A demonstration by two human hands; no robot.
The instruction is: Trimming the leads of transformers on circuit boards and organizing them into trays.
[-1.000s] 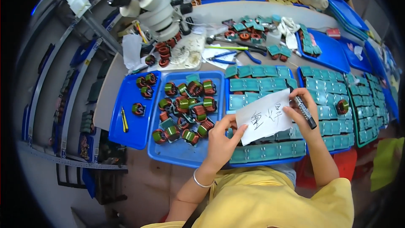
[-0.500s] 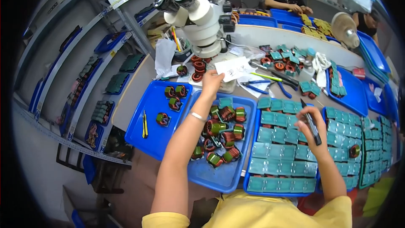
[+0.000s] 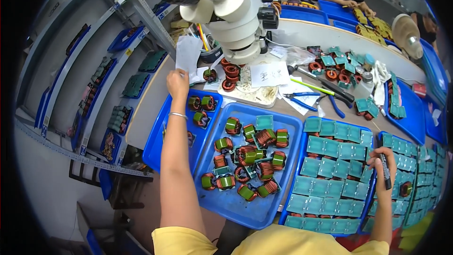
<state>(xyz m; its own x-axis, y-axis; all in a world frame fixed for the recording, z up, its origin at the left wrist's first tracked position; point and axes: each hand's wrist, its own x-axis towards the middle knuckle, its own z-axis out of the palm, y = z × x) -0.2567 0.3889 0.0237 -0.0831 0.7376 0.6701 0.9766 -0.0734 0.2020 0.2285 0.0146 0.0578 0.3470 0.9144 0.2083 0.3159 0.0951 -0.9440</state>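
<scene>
My left hand (image 3: pixel 178 84) reaches to the back left, its fingers bunched at the lower edge of a crumpled white sheet (image 3: pixel 188 53). Between my right thumb and fingers is a black marker pen (image 3: pixel 385 172); my right hand (image 3: pixel 383 158) hovers over trays at the right. A white card (image 3: pixel 269 74) with handwriting lies on the microscope base. Below my left hand, a blue tray (image 3: pixel 153 144) holds several green-and-copper coils (image 3: pixel 201 119). The middle blue tray (image 3: pixel 222 208) carries more such coils. Rows of teal boards (image 3: pixel 325 167) fill the tray near my right hand.
A white microscope (image 3: pixel 236 19) stands behind the trays. Blue-handled pliers (image 3: pixel 302 101) and loose coils with teal boards (image 3: pixel 337 68) lie at the back right. Shelves (image 3: pixel 101 85) line the left side. Across the divider, another person's hands (image 3: pixel 358 5) work over yellow parts.
My left hand has let go of the white card, which now lies on the microscope base, and moved left to the crumpled sheet. My right hand still holds the marker, shifted right and lower.
</scene>
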